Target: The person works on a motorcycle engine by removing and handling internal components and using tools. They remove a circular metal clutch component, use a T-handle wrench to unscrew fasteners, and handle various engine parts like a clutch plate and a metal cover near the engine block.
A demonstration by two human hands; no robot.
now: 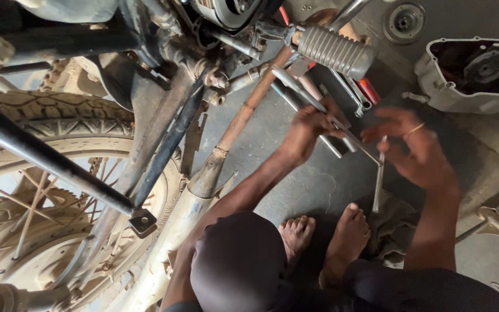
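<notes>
The person is squatting beside a motorcycle, and the left hand point(310, 128) is wrapping closed around a long steel socket wrench point(324, 110) whose shaft is running up toward the ribbed rubber footpeg point(335, 49). The wrench is lying just below and left of that footpeg, its upper end pointing at the engine side. The right hand point(417, 147) is hovering a little further from the footpeg, fingers spread and loosely curled, blurred with motion; a thin sliding handle bar point(379, 179) is hanging down from the wrench's lower end close to the fingertips, and I cannot tell whether those fingers are actually gripping it or only brushing it.

The wrench is looking rigid, fairly heavy for its slimness and probably greasy (bare polished steel), so a firm hold around the mid-shaft, as the left hand is doing, is likely steadying it best, with turning force coming from the crossbar.

The socket end is hiding behind the footpeg and frame, so whatever fastener it is meeting is not showing. The rusty exhaust pipe point(235, 130) is running left of the footpeg, and an open engine cover point(440, 92) is sitting right of it.
</notes>
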